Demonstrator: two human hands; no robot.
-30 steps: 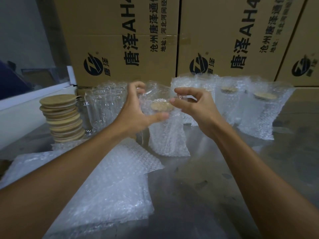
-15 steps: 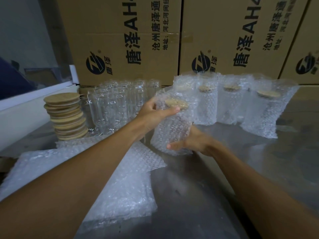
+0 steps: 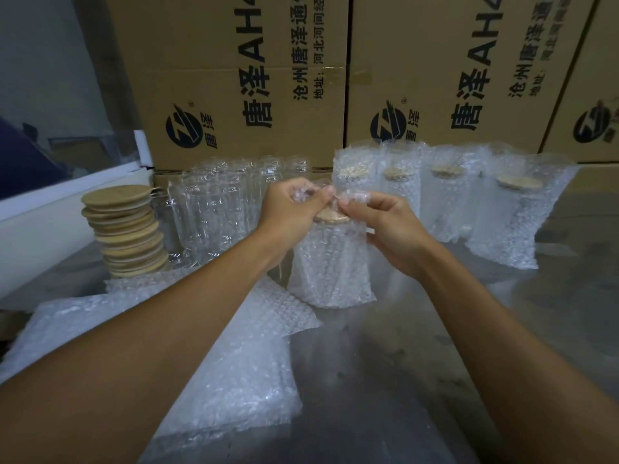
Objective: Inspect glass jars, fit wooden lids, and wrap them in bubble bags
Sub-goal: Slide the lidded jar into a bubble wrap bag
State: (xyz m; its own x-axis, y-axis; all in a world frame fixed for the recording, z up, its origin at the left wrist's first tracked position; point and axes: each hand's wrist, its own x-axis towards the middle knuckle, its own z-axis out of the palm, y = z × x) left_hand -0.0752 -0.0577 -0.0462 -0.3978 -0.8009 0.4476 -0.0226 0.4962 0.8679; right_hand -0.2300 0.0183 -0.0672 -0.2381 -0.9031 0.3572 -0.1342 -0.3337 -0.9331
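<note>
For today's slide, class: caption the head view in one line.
Both hands, left and right, pinch a bubble bag shut over a lidded jar on the table.

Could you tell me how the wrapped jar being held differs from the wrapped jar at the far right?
The held jar stands near the table's middle, while the far-right jar stands back by the cartons. The left hand and right hand pinch the held jar's bag top together over its lid; the far-right jar's bag top stands open and untouched. Both are upright, wooden-lidded and bubble-bagged.
</note>
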